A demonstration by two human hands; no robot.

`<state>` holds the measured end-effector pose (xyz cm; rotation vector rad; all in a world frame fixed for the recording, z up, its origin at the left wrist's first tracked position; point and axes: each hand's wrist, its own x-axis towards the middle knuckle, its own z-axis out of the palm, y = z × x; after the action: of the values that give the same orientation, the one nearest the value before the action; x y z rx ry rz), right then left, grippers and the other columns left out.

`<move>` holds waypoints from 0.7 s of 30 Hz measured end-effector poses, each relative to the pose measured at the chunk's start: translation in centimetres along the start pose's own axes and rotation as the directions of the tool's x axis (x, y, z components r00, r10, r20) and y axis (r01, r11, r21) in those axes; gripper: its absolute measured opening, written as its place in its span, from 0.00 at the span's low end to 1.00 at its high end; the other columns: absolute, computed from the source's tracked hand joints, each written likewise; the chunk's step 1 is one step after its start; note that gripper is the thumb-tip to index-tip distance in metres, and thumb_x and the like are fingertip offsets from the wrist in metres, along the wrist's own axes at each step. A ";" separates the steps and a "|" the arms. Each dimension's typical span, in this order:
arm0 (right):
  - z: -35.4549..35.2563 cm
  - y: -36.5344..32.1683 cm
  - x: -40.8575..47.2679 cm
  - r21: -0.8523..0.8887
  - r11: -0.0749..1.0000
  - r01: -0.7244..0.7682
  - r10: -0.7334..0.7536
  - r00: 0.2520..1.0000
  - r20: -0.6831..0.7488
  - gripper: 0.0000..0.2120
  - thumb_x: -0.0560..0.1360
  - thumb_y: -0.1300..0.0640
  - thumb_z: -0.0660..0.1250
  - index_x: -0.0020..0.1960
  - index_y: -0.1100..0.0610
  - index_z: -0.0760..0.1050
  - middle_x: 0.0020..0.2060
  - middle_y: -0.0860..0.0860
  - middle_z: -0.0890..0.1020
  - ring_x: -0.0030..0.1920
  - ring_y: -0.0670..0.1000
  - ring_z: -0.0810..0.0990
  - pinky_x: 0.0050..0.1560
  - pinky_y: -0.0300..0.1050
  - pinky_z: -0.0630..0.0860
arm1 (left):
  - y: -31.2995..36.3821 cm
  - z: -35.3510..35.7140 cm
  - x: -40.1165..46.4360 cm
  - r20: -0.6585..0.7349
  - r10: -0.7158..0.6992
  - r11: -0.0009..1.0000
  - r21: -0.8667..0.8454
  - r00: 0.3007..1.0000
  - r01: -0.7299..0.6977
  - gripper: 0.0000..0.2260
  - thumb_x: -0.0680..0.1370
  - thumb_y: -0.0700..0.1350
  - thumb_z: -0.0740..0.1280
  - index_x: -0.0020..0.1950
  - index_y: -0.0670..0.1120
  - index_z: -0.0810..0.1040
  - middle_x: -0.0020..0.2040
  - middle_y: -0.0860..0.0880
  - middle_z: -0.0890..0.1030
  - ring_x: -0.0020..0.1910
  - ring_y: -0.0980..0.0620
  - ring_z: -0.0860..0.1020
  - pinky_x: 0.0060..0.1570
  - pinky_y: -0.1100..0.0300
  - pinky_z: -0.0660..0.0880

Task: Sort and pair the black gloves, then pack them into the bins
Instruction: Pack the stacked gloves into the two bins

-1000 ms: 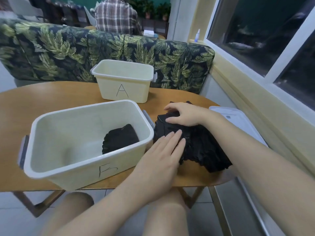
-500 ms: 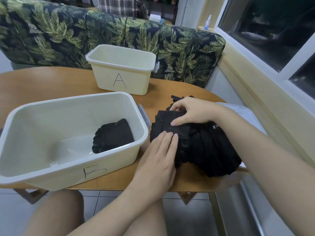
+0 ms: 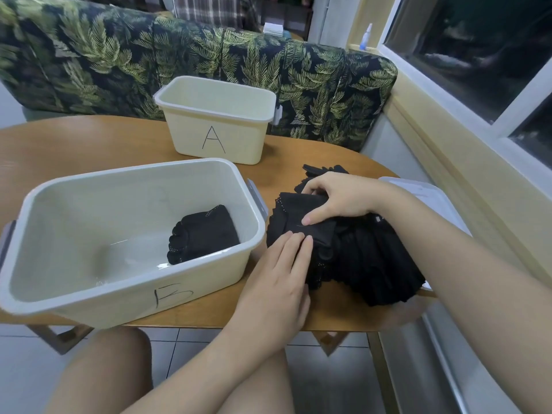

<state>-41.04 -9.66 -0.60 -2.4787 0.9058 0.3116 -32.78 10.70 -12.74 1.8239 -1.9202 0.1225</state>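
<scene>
On the wooden counter (image 3: 89, 144) a heap of black gloves (image 3: 367, 264) lies at the right, just beside the bin marked B (image 3: 125, 234). On top of the heap sits a folded glove bundle (image 3: 301, 213), and both hands work on it. The left hand (image 3: 277, 282) lies flat, its straight fingers pressing the near edge of the bundle, nothing gripped. The right hand (image 3: 340, 198) comes in from the right with its fingers curled over the far edge of the bundle and its thumb pressed down on the top, so it is grasping the fabric. Inside bin B a folded black pair (image 3: 203, 234) rests on the floor against the right wall. The smaller bin marked A (image 3: 218, 121) stands farther back on the counter, well apart from the hands (its inside cannot be seen from here). A white lid (image 3: 424, 195) lies at the counter's right edge, partly under the heap. Behind the counter runs a sofa with a leaf print (image 3: 119, 61), and a window (image 3: 478, 55) fills the upper right.
</scene>
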 end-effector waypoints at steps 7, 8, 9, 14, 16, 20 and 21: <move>-0.2 0.2 -2.4 0.209 0.974 -0.091 0.086 0.996 0.032 0.15 0.71 0.43 0.78 0.51 0.52 0.84 0.45 0.50 0.88 0.48 0.55 0.87 0.57 0.59 0.82 | 0.9 -0.5 -1.1 -0.021 -0.003 0.995 -0.096 1.000 0.001 0.30 0.78 0.44 0.66 0.79 0.41 0.64 0.78 0.44 0.64 0.80 0.46 0.59 0.78 0.51 0.62; -0.3 0.2 -3.0 0.252 0.964 -0.089 0.087 0.996 0.021 0.15 0.71 0.44 0.78 0.52 0.52 0.84 0.46 0.51 0.88 0.49 0.56 0.87 0.58 0.61 0.82 | 1.0 -0.8 -1.1 -0.034 0.010 0.994 -0.110 0.999 -0.013 0.29 0.79 0.45 0.66 0.79 0.41 0.64 0.79 0.44 0.64 0.81 0.46 0.58 0.78 0.51 0.61; -0.5 0.1 -3.8 0.296 0.952 -0.083 0.084 0.996 0.008 0.15 0.72 0.46 0.78 0.53 0.53 0.83 0.48 0.52 0.87 0.50 0.57 0.87 0.58 0.63 0.81 | 1.2 -1.1 -1.1 -0.054 0.024 0.992 -0.126 0.998 -0.030 0.29 0.80 0.45 0.66 0.79 0.41 0.64 0.79 0.44 0.64 0.81 0.47 0.58 0.78 0.51 0.60; -1.9 -0.5 -8.2 0.540 0.841 0.023 0.022 0.997 -0.076 0.20 0.72 0.52 0.77 0.61 0.60 0.79 0.55 0.60 0.85 0.56 0.64 0.84 0.62 0.65 0.79 | 2.5 -5.1 -0.4 -0.221 0.036 0.927 -0.356 0.975 -0.115 0.23 0.81 0.48 0.65 0.75 0.42 0.70 0.78 0.46 0.65 0.81 0.50 0.58 0.78 0.53 0.60; -2.3 -1.5 -10.0 0.614 0.778 0.133 -0.052 0.988 -0.148 0.20 0.74 0.56 0.76 0.63 0.61 0.78 0.58 0.62 0.84 0.57 0.63 0.84 0.61 0.59 0.81 | 2.6 -8.0 0.4 -0.309 -0.025 0.883 -0.453 0.951 -0.124 0.25 0.80 0.51 0.67 0.75 0.43 0.70 0.77 0.47 0.65 0.79 0.50 0.61 0.77 0.53 0.60; -2.5 -4.8 -12.3 0.679 0.656 0.331 -0.160 0.940 -0.303 0.14 0.75 0.62 0.74 0.60 0.57 0.80 0.54 0.56 0.86 0.52 0.54 0.85 0.52 0.46 0.83 | 1.2 -14.0 2.4 -0.237 -0.202 0.762 -0.648 0.950 0.000 0.39 0.71 0.64 0.70 0.77 0.52 0.63 0.73 0.58 0.67 0.75 0.64 0.63 0.71 0.71 0.60; -2.5 -5.8 -12.6 0.668 0.645 0.372 -0.178 0.923 -0.341 0.14 0.74 0.61 0.73 0.60 0.56 0.79 0.53 0.55 0.86 0.52 0.54 0.85 0.52 0.46 0.82 | 0.7 -15.6 2.7 -0.158 -0.237 0.698 -0.714 0.959 0.055 0.42 0.68 0.67 0.72 0.77 0.56 0.61 0.71 0.62 0.68 0.71 0.70 0.65 0.66 0.76 0.62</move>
<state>-46.64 -0.21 8.18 -1.8575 0.5517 -0.4163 -29.05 14.29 2.22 1.3375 -1.3577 -0.3901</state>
